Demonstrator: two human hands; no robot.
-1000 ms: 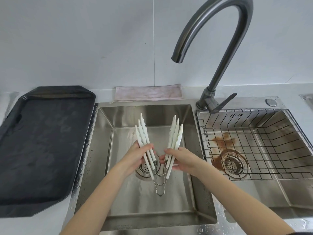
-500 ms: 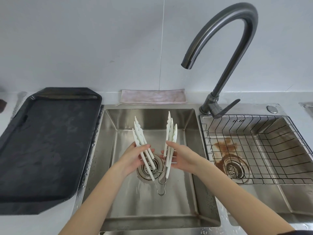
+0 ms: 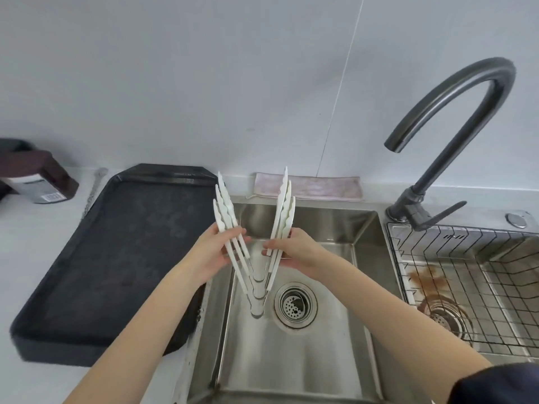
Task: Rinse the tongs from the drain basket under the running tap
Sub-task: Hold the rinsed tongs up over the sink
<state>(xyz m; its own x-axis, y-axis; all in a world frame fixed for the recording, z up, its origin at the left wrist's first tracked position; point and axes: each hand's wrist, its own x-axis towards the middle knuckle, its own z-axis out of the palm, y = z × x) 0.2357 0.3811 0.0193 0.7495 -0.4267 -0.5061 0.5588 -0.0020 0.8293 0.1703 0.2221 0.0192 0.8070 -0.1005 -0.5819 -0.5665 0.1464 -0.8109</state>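
Three white tongs (image 3: 256, 287) are held as a stacked bunch, spread in a V with tips up, over the left edge of the left sink basin (image 3: 306, 360). My left hand (image 3: 217, 252) grips the left arms. The right arms are held in my right hand (image 3: 294, 250). The dark curved tap (image 3: 455, 91) stands to the right, its spout well clear of the tongs, and no water runs from it. The wire drain basket (image 3: 472, 272) sits in the right basin and holds nothing I can see.
A large black tray (image 3: 116, 258) lies on the counter left of the sink. A pink cloth (image 3: 309, 189) lies behind the basin. A dark bottle with a label (image 3: 38, 179) lies at the far left. The left basin's drain strainer (image 3: 295, 304) is uncovered.
Both hands have lifted the tongs up and to the left, from over the drain to the basin's left edge. The view has shifted left.
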